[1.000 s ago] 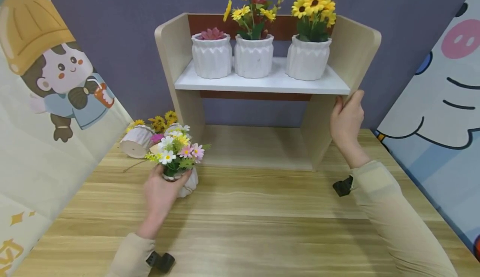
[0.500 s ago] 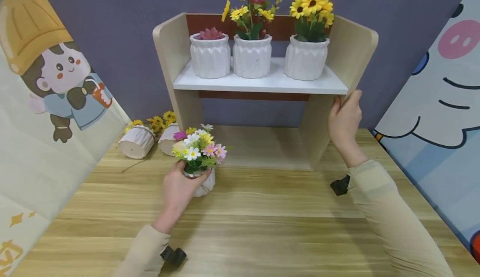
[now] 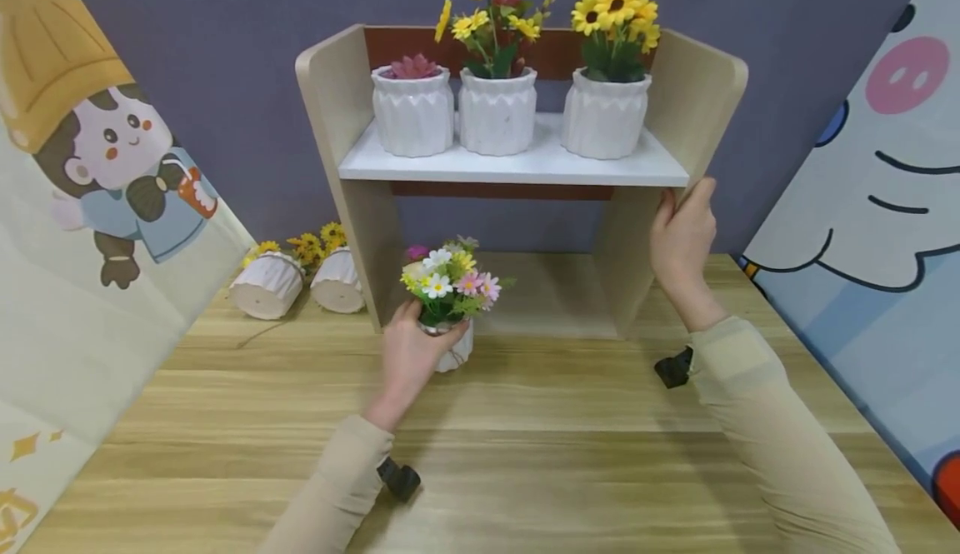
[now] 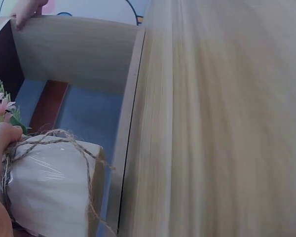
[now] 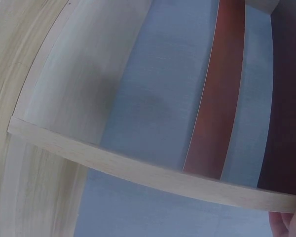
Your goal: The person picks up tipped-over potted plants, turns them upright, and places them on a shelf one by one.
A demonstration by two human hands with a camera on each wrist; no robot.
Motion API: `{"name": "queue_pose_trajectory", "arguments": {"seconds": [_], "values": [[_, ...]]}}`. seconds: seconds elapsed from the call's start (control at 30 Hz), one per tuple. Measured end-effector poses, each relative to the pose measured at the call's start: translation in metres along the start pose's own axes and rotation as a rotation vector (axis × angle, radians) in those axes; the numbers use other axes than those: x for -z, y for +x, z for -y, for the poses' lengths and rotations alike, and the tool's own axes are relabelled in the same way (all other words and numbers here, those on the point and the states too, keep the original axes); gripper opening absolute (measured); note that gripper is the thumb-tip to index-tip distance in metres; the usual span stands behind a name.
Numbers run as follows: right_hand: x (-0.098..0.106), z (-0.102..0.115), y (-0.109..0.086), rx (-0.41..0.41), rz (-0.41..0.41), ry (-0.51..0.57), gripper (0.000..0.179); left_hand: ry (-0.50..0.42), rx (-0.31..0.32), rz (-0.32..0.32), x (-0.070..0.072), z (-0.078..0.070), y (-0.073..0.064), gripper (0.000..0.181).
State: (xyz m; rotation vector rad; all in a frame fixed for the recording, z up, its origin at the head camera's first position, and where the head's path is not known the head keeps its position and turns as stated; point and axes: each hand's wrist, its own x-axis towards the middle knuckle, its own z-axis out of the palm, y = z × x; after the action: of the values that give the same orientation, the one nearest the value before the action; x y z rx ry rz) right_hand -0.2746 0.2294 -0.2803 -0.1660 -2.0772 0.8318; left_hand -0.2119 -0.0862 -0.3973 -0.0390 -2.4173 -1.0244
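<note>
My left hand (image 3: 408,354) grips the rim of a white flowerpot (image 3: 456,356) with pink, white and yellow artificial flowers (image 3: 450,279). The pot is held upright in front of the shelf's lower compartment. Twine hangs round that pot (image 4: 54,182) in the left wrist view, where its base appears raised off the table. On the far side, my right hand (image 3: 684,242) holds the front edge of the right side panel of the wooden shelf (image 3: 517,172), just below the white upper board. In the right wrist view only some fingers (image 5: 278,224) show at the corner.
Three white pots, a succulent pot (image 3: 412,117), a mixed-flower pot (image 3: 497,117) and a sunflower pot (image 3: 606,121), stand on the upper board. Two pots, a left one (image 3: 266,287) and a right one (image 3: 339,283), lie tipped on the table (image 3: 525,454) left of the shelf.
The left hand has carried the flowerpot rightward, from beside the shelf's left panel to the front of the lower compartment. The right hand keeps its hold on the side panel.
</note>
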Motion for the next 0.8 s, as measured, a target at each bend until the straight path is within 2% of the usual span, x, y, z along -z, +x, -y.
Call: {"name": "queue_pose_trajectory", "arguments": {"seconds": [0.1, 0.4, 0.63, 0.8], "values": [[-0.001, 0.000, 0.000, -0.004, 0.004, -0.005, 0.039, -0.019, 0.034, 0.025, -0.010, -0.006, 0.002, 0.069], [0.000, 0.000, 0.001, -0.018, 0.004, -0.019, 0.038, -0.057, 0.020, 0.010, -0.042, -0.017, 0.007, 0.074], [-0.001, 0.000, -0.001, -0.025, 0.003, -0.033, 0.038, -0.098, 0.046, 0.049, -0.061, -0.027, 0.012, 0.078], [0.000, 0.000, 0.000, -0.023, -0.001, -0.029, 0.038, -0.109, 0.044, 0.050, -0.073, -0.035, 0.016, 0.076]]}}
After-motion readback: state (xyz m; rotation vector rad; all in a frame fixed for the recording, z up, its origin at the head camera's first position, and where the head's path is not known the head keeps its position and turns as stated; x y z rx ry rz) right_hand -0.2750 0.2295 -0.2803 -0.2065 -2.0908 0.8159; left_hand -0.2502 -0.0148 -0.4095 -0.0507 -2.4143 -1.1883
